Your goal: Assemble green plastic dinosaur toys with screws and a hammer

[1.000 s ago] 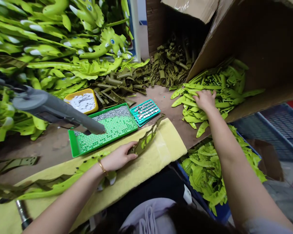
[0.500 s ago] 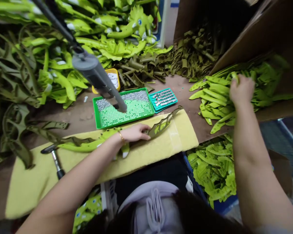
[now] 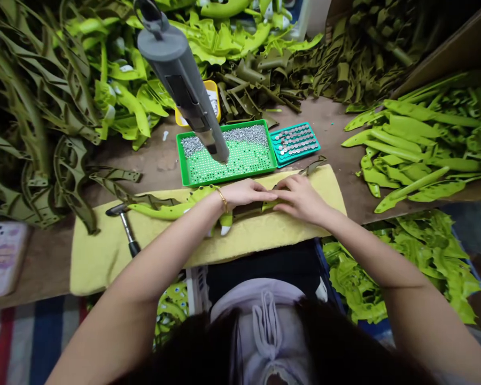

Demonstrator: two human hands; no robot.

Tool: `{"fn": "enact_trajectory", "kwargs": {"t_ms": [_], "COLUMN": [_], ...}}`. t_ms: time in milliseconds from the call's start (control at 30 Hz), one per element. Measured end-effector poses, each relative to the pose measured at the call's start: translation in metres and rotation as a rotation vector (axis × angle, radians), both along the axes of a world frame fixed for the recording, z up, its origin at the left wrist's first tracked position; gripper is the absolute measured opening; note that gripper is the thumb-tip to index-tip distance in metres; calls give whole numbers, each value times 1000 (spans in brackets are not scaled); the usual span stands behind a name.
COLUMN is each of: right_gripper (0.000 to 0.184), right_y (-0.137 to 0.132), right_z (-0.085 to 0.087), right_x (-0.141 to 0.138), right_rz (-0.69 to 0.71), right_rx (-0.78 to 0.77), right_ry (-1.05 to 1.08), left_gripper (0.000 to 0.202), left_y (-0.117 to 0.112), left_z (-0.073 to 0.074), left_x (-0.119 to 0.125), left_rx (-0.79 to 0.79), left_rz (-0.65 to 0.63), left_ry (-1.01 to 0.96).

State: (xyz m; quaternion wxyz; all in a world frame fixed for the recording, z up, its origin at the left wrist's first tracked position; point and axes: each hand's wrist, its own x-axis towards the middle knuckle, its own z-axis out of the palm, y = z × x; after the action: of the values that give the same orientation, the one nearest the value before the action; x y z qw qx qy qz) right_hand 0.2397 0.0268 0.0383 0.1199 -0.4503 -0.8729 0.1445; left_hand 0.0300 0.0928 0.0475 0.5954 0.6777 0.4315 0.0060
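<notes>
A yellow towel [image 3: 240,241] lies on the bench in front of me. On it rests a lime-green plastic dinosaur-shaped part [image 3: 160,212] with white claws, partly under my left forearm. My left hand [image 3: 246,193] has its fingers together and pressed on a long olive plastic part [image 3: 246,209]. Meeting its fingertips from the right, my right hand [image 3: 300,198] is closed on a small lime-green plastic piece [image 3: 269,203] lying over the olive part. The fingers hide most of both pieces. A grey electric screwdriver [image 3: 188,88] hangs above, its tip over a green screw tray [image 3: 228,174].
A teal tray [image 3: 296,143] holds rows of silver discs. A hammer [image 3: 127,230] lies on the towel's left. Olive parts [image 3: 40,123] pile up left, lime-green parts [image 3: 417,144] right. A yellow container [image 3: 212,99] stands behind; a phone [image 3: 4,259] lies far left.
My right hand has come from the right-hand lime-green pile to the towel, beside my left hand, with a lime-green piece. The left hand stays at the olive part. The view has shifted.
</notes>
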Motion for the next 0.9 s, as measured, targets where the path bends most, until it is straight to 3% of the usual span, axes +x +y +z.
{"fn": "enact_trajectory", "kwargs": {"t_ms": [100,300,367,433,500,533,600,633,767,900], "right_gripper": [36,38,42,47,46,44,44,44,47,50], "right_y": [1,-11,-18,-24,-26,-27,-26,-26,-25,-26], "right_z": [-3,2,5,4,1,-1,-5,-6,-7,-8], "right_x": [-2,-8,-5,-4,-8,-13,-24,-31,-46,-31], "right_rz": [-1,-81,-290,-625,-858,-891,-836,-807,-813,-823], "right_rx": [1,34,63,-3,-267,-437,-688,-728,-631,-671], "right_ry": [11,81,257,570,891,1018,1211,1290,1488,1345], "left_gripper": [49,39,39,40,42,43,43,43,46,48], "left_y": [2,-1,-3,-7,-11,-12,-16,-18,-24,-21], "left_z": [-4,-2,6,14,20,21,21,20,16,18], "left_x": [1,2,0,-1,0,2,5,7,7,-3], "left_rx": [-122,-39,19,72,129,163,229,249,232,245], "left_rz": [-48,-56,-64,-51,-33,-28,-14,0,33,-31], "left_ry": [-28,-26,-57,-81,-76,-70,-67,-77,-136,-66]}}
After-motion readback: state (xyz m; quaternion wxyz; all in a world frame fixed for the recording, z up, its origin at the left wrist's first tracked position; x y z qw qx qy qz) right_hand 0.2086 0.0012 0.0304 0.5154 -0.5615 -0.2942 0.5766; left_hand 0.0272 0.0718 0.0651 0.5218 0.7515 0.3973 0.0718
